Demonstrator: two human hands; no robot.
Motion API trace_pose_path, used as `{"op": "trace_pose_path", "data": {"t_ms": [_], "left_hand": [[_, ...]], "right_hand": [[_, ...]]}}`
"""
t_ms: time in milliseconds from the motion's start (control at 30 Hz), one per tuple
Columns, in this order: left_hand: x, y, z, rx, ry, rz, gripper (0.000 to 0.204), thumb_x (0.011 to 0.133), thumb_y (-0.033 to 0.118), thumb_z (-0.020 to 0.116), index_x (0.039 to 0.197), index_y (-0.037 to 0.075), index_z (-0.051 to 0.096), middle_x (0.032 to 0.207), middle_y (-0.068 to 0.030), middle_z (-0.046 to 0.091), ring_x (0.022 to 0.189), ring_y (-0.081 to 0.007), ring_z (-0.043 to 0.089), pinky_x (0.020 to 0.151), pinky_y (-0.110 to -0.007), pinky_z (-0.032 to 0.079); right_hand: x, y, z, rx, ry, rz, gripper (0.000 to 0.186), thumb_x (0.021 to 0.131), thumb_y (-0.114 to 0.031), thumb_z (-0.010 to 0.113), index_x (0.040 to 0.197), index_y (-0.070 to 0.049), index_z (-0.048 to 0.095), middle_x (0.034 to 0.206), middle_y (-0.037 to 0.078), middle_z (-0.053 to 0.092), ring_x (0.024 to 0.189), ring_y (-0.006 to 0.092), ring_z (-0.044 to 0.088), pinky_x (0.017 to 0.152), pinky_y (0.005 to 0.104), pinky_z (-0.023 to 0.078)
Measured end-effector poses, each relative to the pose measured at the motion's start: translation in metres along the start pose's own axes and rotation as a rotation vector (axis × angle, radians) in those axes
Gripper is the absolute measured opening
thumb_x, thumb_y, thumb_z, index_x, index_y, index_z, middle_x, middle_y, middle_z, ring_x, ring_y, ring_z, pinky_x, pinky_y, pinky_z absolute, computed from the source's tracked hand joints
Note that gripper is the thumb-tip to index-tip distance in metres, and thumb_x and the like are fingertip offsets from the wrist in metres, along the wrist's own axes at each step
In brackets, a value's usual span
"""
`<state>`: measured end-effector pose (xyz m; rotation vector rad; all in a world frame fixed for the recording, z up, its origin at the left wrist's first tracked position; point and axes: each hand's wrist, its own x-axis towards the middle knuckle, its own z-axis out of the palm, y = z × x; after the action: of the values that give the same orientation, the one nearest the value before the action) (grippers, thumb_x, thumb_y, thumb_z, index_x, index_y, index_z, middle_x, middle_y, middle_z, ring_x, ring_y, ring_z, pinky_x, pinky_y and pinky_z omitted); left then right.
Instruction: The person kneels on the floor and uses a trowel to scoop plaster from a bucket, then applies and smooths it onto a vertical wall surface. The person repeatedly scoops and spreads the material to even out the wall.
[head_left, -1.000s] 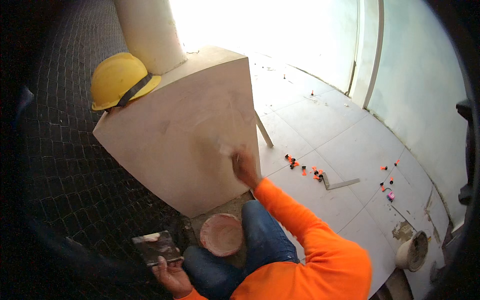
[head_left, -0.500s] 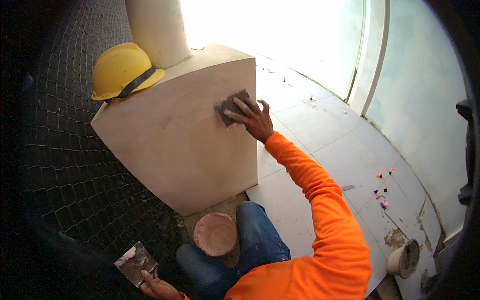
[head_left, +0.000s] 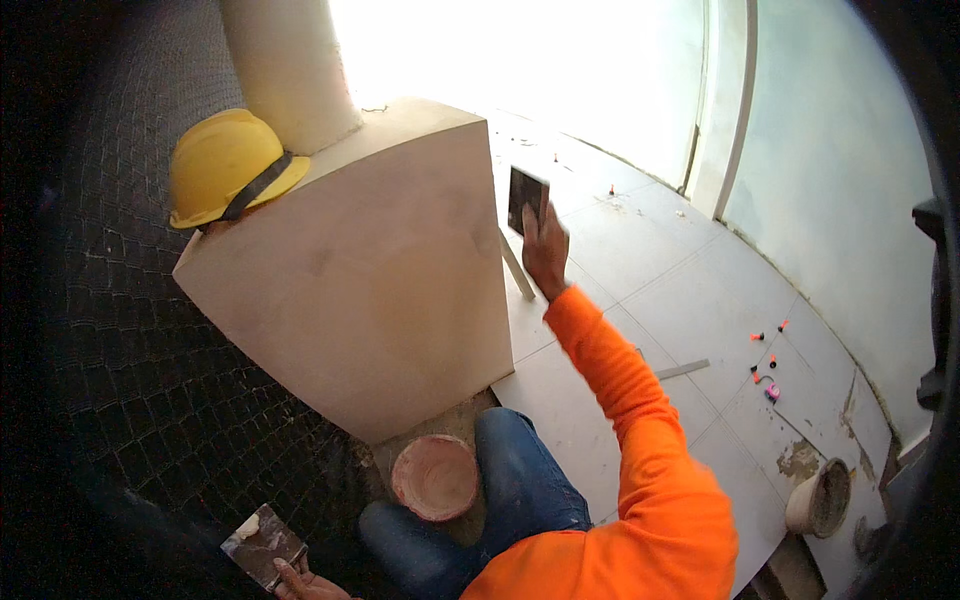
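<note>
My right hand [head_left: 546, 262] grips a dark, flat putty blade [head_left: 525, 195], raised just past the right edge of a pale plastered block [head_left: 350, 290]. The blade is tilted up and apart from the block's face. Low on the left, my left hand [head_left: 308, 584] holds a second flat putty blade [head_left: 265, 545] with a dab of whitish putty [head_left: 248, 526] near its corner. Between my knees stands a round tub [head_left: 398, 478], its inside coated with pale paste. Smooth, slightly darker patches show on the block's front.
A yellow hard hat [head_left: 225, 170] rests on the block beside a round column [head_left: 290, 75]. Dark wire mesh [head_left: 140, 330] lies left. On the tiled floor [head_left: 670, 270] at right are a metal strip [head_left: 683, 369], small orange-and-black pieces [head_left: 757, 337] and a tilted bucket [head_left: 803, 505].
My right hand has lifted its blade off the block's front and swung right, turning the blade upright. My left hand has dipped slightly with its blade. The view has shifted a little.
</note>
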<state>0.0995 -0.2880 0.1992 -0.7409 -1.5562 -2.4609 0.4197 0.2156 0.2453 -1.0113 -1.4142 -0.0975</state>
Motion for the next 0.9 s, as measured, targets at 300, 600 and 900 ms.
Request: {"op": "trace_pose_path", "data": {"t_ms": [300, 600, 900], "left_hand": [[-0.004, -0.003, 0.005, 0.021, 0.078, 0.009, 0.037, 0.097, 0.02, 0.069, 0.122, -0.008, 0.069, 0.121, -0.0214, 0.071, 0.102, -0.029, 0.07, 0.09, -0.038, 0.058], [-0.014, -0.012, -0.011, -0.034, 0.032, -0.159, 0.045, 0.097, 0.023, 0.07, 0.133, -0.004, 0.061, 0.131, -0.0212, 0.066, 0.114, -0.0336, 0.067, 0.101, -0.044, 0.054], [-0.063, -0.061, 0.0, -0.063, -0.115, -0.588, 0.055, 0.1, 0.029, 0.069, 0.142, -0.002, 0.05, 0.135, -0.0227, 0.061, 0.124, -0.0357, 0.06, 0.102, -0.05, 0.051]], "right_hand": [[0.084, -0.05, -0.026, 0.038, -0.242, 0.223, 0.031, 0.1, -0.029, 0.055, 0.119, -0.006, 0.063, 0.096, 0.022, 0.075, 0.09, 0.0421, 0.073, 0.084, 0.0541, 0.055], [-0.064, 0.038, 0.003, -0.132, -0.519, 0.4, 0.035, 0.097, -0.03, 0.052, 0.123, -0.009, 0.061, 0.107, 0.028, 0.071, 0.1, 0.0478, 0.069, 0.088, 0.0592, 0.054], [-0.244, -0.018, -0.035, 0.508, -0.729, 0.937, 0.051, 0.099, -0.023, 0.058, 0.145, -0.004, 0.049, 0.108, 0.017, 0.071, 0.093, 0.0381, 0.069, 0.086, 0.0488, 0.055]]}}
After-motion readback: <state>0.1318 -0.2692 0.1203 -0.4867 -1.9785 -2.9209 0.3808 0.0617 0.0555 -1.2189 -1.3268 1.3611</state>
